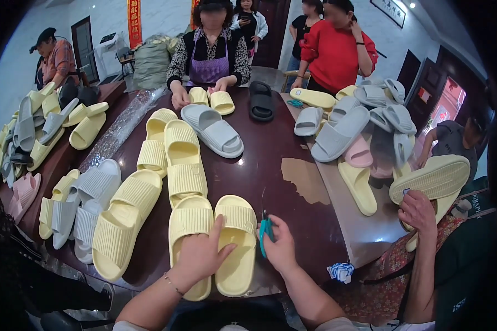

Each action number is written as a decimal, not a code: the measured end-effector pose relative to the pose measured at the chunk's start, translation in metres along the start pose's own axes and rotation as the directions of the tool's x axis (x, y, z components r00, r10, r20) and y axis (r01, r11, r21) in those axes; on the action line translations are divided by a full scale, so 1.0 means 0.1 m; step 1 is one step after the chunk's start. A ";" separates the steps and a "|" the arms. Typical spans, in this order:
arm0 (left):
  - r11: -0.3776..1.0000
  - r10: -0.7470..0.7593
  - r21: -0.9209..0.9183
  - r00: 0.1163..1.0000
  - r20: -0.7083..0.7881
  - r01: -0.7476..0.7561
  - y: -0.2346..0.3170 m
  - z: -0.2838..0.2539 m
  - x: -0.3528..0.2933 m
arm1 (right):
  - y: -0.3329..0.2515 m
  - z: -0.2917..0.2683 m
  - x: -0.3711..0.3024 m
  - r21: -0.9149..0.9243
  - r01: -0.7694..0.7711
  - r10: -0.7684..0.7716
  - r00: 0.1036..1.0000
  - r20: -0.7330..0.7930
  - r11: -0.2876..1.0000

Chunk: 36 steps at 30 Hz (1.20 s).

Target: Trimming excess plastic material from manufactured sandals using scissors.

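Observation:
A pair of pale yellow slide slippers lies side by side at the table's near edge: a left slipper [190, 218] and a right slipper [236, 243]. My left hand [204, 254] rests on them, index finger stretched up between the two straps and thumb spread over the right one. Its other fingers dip into the left slipper's foot opening, tips hidden. Just right of the pair, my right hand [280, 243] is closed around small teal-handled snips [265, 236], dark blades pointing away from me. More yellow slippers [185, 160] lie directly beyond the pair.
Grey slippers [212, 129] and a black slipper [261, 102] lie farther across the dark table [259, 165]. Slippers pile up left and right. A co-worker's hand [419, 212] holds a yellow slipper [433, 179] at right, near small blue-white labels [340, 272]. Another person handles slippers opposite.

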<state>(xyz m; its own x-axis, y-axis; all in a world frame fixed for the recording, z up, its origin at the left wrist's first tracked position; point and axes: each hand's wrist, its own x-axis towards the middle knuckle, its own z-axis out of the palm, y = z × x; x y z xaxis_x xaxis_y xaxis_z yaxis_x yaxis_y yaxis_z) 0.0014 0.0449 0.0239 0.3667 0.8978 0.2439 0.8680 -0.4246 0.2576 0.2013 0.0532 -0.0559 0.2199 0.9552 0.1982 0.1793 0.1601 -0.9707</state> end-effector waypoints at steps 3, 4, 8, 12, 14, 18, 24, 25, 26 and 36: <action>0.998 -0.034 -0.049 0.998 0.045 0.037 -0.01 0.10 0.01 | -0.13 -0.03 -0.13 -0.142 0.047 -0.043 0.999 0.025 0.989; 0.996 -0.038 -0.082 0.999 0.018 0.039 -0.03 0.15 -0.02 | -0.16 -0.05 -0.15 -0.061 0.017 -0.017 1.000 0.003 0.998; 0.986 -0.065 -0.159 0.993 -0.094 0.050 -0.06 0.10 -0.06 | -0.36 -0.13 -0.31 0.193 -0.035 0.047 0.997 -0.056 0.981; 0.890 -0.085 -0.420 0.840 -0.535 -0.178 -0.16 0.01 -0.05 | -0.77 -0.23 -0.39 0.440 -0.061 0.103 0.992 -0.070 0.896; -0.128 -0.414 -0.963 0.895 -0.166 -0.237 -0.11 -0.13 -0.02 | -0.85 -0.25 -0.35 0.515 -0.128 0.184 0.981 -0.059 0.848; -0.111 -0.394 -0.988 0.918 -0.051 -0.103 -0.08 -0.23 0.03 | -0.76 -0.13 -0.41 0.364 -0.069 0.060 0.998 0.036 0.929; -0.100 -0.301 -0.995 0.953 0.028 -0.002 -0.12 -0.34 -0.06 | -0.58 0.06 -0.47 0.193 -0.060 0.018 0.977 0.215 0.979; -0.102 -0.279 -0.995 0.960 0.037 0.008 -0.11 -0.34 -0.06 | -0.59 0.05 -0.47 0.188 -0.062 0.021 0.977 0.213 0.980; -0.104 -0.255 -0.994 0.966 0.044 0.017 -0.10 -0.34 -0.05 | -0.61 0.02 -0.48 0.191 -0.111 0.073 0.978 0.195 0.975; -0.129 0.059 -0.992 0.998 0.000 0.007 -0.14 -0.44 -0.11 | -1.01 -0.40 -0.22 0.556 -0.292 0.276 0.954 0.115 0.778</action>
<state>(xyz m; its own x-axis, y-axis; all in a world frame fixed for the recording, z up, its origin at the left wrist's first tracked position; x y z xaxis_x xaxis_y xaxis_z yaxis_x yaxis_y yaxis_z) -0.0300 0.0354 0.0589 0.4171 0.8712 0.2590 -0.4417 -0.0547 0.8955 0.2166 0.0062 0.0430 0.1487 0.9844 -0.0940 -0.4576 -0.0158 -0.8890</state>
